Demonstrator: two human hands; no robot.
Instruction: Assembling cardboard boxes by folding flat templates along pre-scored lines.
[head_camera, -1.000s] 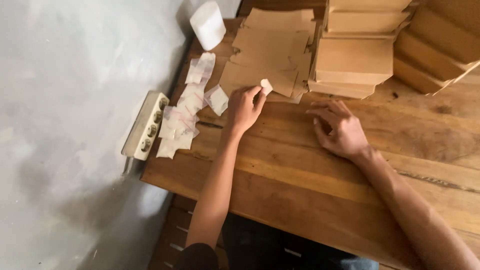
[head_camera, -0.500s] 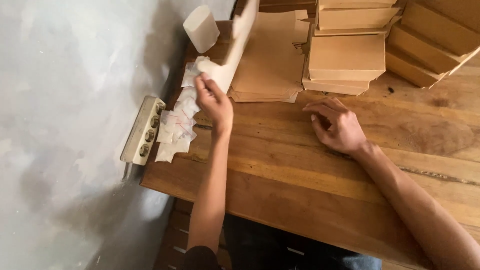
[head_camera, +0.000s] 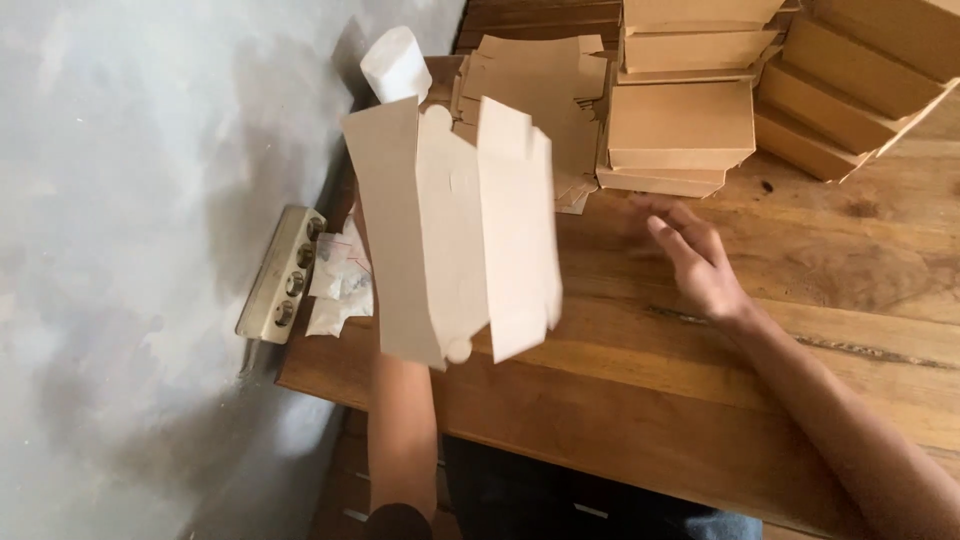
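Holding a flat, unfolded cardboard box blank (head_camera: 455, 230) up above the desk (head_camera: 700, 400), the left hand is hidden behind it, so its fingers cannot be made out; only the forearm shows below. The right hand (head_camera: 695, 260) hovers palm-down over the desk, fingers spread and released, near stacked folded boxes (head_camera: 680, 125). Small plastic packets (head_camera: 335, 285) lie beside a power strip (head_camera: 283, 272).

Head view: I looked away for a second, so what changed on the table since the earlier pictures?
The left hand, hidden now, lifted a flat carton blank off the blank pile and raised it toward the camera. It had been by the small packets. The right hand rose off the table, fingers spread. The folded boxes, power strip and white roll stayed put.
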